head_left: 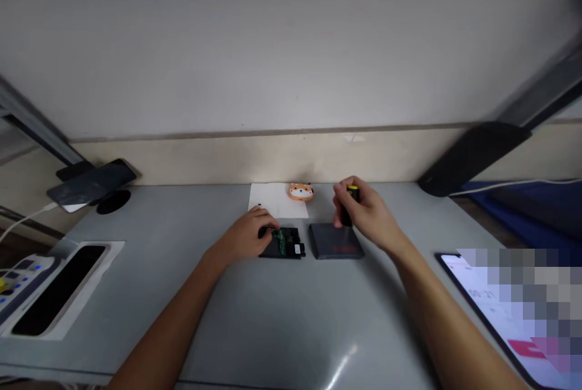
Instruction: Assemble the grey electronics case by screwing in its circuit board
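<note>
My left hand (249,235) rests on the left end of a small black case holding a green circuit board (285,242), its fingers curled onto it. Just to the right lies a flat dark grey cover (335,241) with a faint red mark. My right hand (364,211) hovers over the far edge of that cover, closed round a short black tool with a yellow tip (351,197). Behind them a white sheet of paper (276,201) lies on the grey table (282,317), with a small orange animal-shaped figure (301,191) at its right corner.
A phone on a stand (93,184) sits at the back left, a white power strip (22,275) and a black slab on a white pad (59,290) at the left edge. A lit phone (491,311) lies front right. A black lamp foot (473,156) stands at the back right.
</note>
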`<state>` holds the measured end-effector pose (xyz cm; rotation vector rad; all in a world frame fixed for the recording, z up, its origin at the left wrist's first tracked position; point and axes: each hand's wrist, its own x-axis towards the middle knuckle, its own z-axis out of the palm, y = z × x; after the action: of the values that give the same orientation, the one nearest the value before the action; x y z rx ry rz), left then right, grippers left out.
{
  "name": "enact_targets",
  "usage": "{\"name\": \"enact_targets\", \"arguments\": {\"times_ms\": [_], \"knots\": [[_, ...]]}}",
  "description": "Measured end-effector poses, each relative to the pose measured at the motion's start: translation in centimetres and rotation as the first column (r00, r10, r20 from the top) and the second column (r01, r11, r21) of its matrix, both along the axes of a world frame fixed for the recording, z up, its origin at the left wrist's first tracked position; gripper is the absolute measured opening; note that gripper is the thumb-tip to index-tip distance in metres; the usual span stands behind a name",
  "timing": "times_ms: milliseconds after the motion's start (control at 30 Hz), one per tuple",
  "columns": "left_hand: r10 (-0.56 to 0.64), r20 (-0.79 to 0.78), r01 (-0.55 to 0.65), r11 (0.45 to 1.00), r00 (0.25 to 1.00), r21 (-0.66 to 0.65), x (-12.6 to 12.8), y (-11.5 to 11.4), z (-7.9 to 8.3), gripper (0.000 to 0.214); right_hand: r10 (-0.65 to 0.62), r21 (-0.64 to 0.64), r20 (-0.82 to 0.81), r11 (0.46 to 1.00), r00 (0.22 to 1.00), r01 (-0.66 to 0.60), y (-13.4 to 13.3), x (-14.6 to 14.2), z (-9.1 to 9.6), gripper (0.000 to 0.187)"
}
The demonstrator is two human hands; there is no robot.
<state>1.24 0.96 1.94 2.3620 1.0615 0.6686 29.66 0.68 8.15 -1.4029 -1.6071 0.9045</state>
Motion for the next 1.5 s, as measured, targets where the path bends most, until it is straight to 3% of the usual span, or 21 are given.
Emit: {"name": "enact_targets", "arguments": {"times_ms": [67, 133, 233, 300, 400, 567, 833, 1000, 1300, 1400, 1500], "knots": [[-0.008, -0.021, 0.01, 0.998, 1.0, 0.057, 0.5, -0.4, 0.5, 0.027, -0.088, 0.152, -0.261, 0.98, 0.961, 0.131, -0.9, -3.0, -0.1, 0.034], [-0.007, -0.028, 0.009, 0.997, 1.0, 0.074, 1.1, -0.8, 0.9, 0.025, -0.095, 0.261, -0.393, 0.942, 0.915, 0.209, -1.9, -5.5, -0.4, 0.027], [-0.014, -0.029, 0.015, 0.998, 0.999, 0.056, 1.7, -1.6, 1.3, 0.033, -0.011, 0.353, -0.449, 0.916, 0.893, 0.189, -3.1, -7.4, -1.5, 0.018], [-0.033, -0.027, 0.034, 0.999, 0.999, 0.035, 2.1, -2.0, 1.3, 0.043, 0.061, 0.424, -0.398, 0.897, 0.915, 0.124, -3.3, -7.8, -2.6, 0.016], [-0.06, -0.019, 0.06, 0.998, 0.998, 0.032, 2.3, -2.1, 1.0, 0.043, 0.088, 0.387, -0.317, 0.921, 0.944, 0.044, -3.0, -7.6, -4.0, 0.016], [-0.061, -0.005, 0.062, 0.994, 0.998, 0.091, 2.1, -1.8, 0.1, 0.041, 0.053, 0.329, -0.3, 0.943, 0.953, 0.051, -2.7, -7.5, -4.7, 0.016], [-0.057, 0.053, 0.049, 0.991, 0.997, 0.128, 2.2, -1.4, -0.9, 0.035, 0.127, 0.511, -0.278, 0.859, 0.952, 0.035, -2.8, -7.9, -6.0, 0.008], [-0.081, 0.075, 0.073, 0.992, 0.994, 0.101, 2.1, -1.3, -1.0, 0.032, 0.139, 0.493, -0.297, 0.87, 0.945, 0.027, -2.7, -7.9, -5.7, 0.008], [-0.106, 0.052, 0.1, 0.99, 0.993, 0.099, 1.9, -1.2, -1.4, 0.047, 0.084, 0.402, -0.294, 0.915, 0.952, 0.044, -2.7, -8.2, -4.9, 0.012], [-0.104, 0.056, 0.099, 0.991, 0.993, 0.096, 1.8, -1.3, -1.3, 0.043, 0.141, 0.392, -0.291, 0.92, 0.946, -0.017, -2.6, -8.2, -4.5, 0.012], [-0.114, 0.032, 0.111, 0.991, 0.993, 0.073, 1.7, -1.6, -0.8, 0.037, 0.209, 0.367, -0.406, 0.929, 0.89, -0.05, -2.5, -8.1, -3.9, 0.015]]}}
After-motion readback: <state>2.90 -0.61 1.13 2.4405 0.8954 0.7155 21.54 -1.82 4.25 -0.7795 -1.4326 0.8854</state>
